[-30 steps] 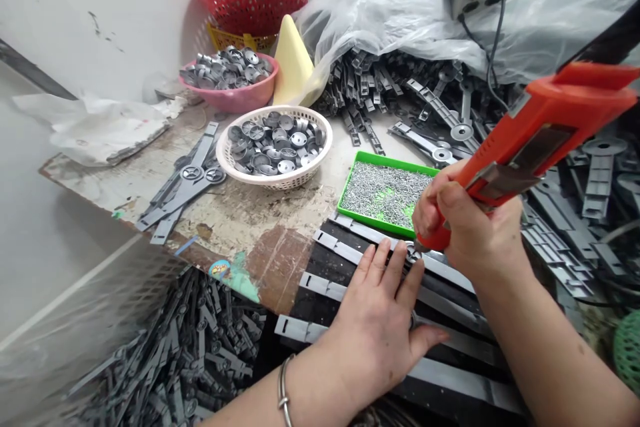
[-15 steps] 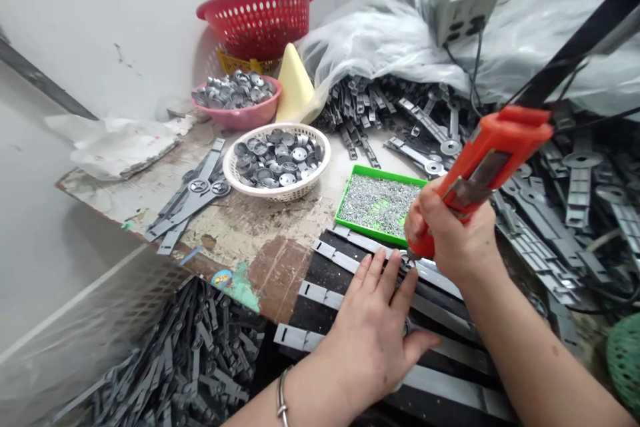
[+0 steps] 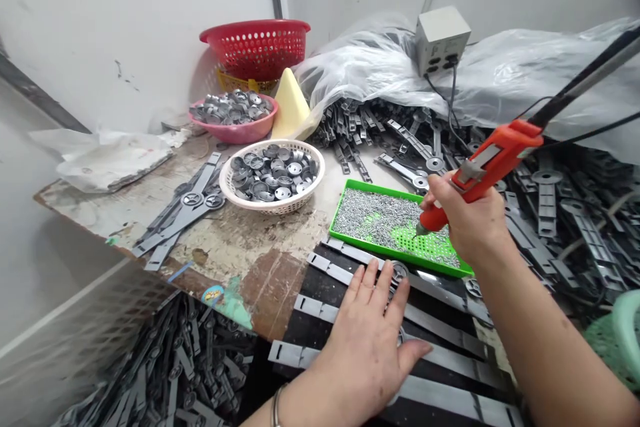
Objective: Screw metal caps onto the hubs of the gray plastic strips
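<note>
My right hand (image 3: 477, 223) is wrapped around an orange electric screwdriver (image 3: 493, 157). Its tip hangs over a green tray (image 3: 345, 235) that holds many small screws (image 3: 370, 210). My left hand (image 3: 367, 337) lies flat, fingers spread, across several long grey plastic strips (image 3: 445, 407) set side by side on a black fixture (image 3: 305, 280). The fingertips are close to a round hub (image 3: 399, 271) on the strip nearest the tray. Parts of the middle strips are hidden under this hand.
A white basket (image 3: 297, 203) and a pink bowl (image 3: 240, 133) hold round grey caps. Behind them stand a red basket (image 3: 255, 30) and a yellow plastic piece (image 3: 290, 107). Loose strips (image 3: 585, 227) heap at right, beneath plastic sheeting. More strips (image 3: 195, 353) fill a container below the table edge.
The screwdriver has lifted off the strip's hub beside my left fingers and moved over the screw tray. My left hand stays flat on the strips. The camera view has tilted up slightly.
</note>
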{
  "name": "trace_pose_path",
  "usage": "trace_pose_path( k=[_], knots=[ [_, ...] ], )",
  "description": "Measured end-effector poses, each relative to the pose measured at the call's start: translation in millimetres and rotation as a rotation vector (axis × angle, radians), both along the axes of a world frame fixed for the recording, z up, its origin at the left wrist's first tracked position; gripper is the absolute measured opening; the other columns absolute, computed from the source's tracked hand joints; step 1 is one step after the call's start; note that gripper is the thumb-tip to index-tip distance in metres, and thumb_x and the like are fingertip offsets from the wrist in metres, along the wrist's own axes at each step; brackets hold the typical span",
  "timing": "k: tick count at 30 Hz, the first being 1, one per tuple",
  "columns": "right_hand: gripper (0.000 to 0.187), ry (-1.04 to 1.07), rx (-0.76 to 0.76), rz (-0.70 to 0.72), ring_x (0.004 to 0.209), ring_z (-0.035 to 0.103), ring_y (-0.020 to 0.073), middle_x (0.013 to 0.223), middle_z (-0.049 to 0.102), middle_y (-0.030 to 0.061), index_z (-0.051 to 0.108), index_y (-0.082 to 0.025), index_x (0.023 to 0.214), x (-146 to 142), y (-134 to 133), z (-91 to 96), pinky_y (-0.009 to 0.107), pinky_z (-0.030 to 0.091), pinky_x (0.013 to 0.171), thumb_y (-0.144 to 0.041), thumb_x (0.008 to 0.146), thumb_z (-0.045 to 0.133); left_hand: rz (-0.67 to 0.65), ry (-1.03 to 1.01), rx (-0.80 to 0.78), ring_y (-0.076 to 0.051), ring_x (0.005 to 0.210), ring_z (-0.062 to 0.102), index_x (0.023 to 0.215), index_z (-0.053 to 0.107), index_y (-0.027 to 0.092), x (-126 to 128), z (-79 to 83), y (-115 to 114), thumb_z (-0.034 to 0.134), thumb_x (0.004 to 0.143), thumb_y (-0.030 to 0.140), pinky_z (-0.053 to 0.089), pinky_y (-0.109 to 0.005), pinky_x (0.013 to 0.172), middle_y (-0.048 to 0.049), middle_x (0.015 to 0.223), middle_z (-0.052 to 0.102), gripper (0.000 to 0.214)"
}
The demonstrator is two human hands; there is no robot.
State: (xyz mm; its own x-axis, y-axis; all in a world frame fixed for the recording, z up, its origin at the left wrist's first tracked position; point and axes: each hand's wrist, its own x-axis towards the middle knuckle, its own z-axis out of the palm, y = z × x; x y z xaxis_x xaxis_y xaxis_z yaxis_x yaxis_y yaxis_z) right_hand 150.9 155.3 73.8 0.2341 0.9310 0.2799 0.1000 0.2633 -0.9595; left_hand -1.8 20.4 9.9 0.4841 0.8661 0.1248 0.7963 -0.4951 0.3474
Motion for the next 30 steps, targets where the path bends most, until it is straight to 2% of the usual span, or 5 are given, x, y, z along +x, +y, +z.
trace_pose_path(
  k=[8, 15, 24, 30],
  knots=[
    [0.027, -0.024, 0.032, 0.022, 0.043, 0.053, 0.0117, 0.054, 0.056, -0.0030, 0.055, -0.019, 0.069, 1.3, 11.2, -11.5, 0.027, 0.046, 0.041, -0.040, 0.070, 0.072, -0.009, 0.004, -0.031, -0.029, 0.142, 0.009, 0.144, 0.030, 0.021, -0.9, 2.6, 1.1, 0.033, 0.089, 0.065, 0.019, -0.048, 0.114, -0.0095, 0.154, 0.019, 0.071],
    [0.027, -0.020, 0.026, 0.048, 0.041, 0.051, 0.0102, 0.055, 0.057, -0.0031, 0.054, -0.020, 0.069, 2.6, 8.3, -16.0, 0.026, 0.045, 0.040, -0.040, 0.071, 0.072, -0.016, 0.003, -0.049, -0.030, 0.142, 0.009, 0.145, 0.027, 0.022, -0.3, 0.0, 3.1, 0.031, 0.089, 0.066, 0.018, -0.049, 0.115, -0.0095, 0.154, 0.017, 0.072],
    [0.027, -0.004, 0.006, 0.075, 0.045, 0.053, 0.0112, 0.055, 0.056, -0.0033, 0.054, -0.021, 0.070, -1.2, 5.6, -14.9, 0.027, 0.045, 0.041, -0.040, 0.071, 0.073, -0.018, 0.008, -0.054, -0.030, 0.142, 0.007, 0.145, 0.027, 0.022, 0.0, -0.7, 3.1, 0.031, 0.090, 0.066, 0.017, -0.049, 0.115, -0.0099, 0.154, 0.016, 0.071],
    [0.026, 0.005, 0.047, 0.034, 0.044, 0.052, 0.0121, 0.054, 0.056, -0.0023, 0.056, -0.022, 0.068, 3.4, 8.4, -2.5, 0.029, 0.045, 0.042, -0.042, 0.071, 0.072, -0.026, 0.032, -0.068, -0.030, 0.142, 0.005, 0.145, 0.028, 0.020, 0.6, 2.6, 3.5, 0.028, 0.090, 0.067, 0.016, -0.050, 0.115, -0.0109, 0.154, 0.016, 0.072]
  ],
)
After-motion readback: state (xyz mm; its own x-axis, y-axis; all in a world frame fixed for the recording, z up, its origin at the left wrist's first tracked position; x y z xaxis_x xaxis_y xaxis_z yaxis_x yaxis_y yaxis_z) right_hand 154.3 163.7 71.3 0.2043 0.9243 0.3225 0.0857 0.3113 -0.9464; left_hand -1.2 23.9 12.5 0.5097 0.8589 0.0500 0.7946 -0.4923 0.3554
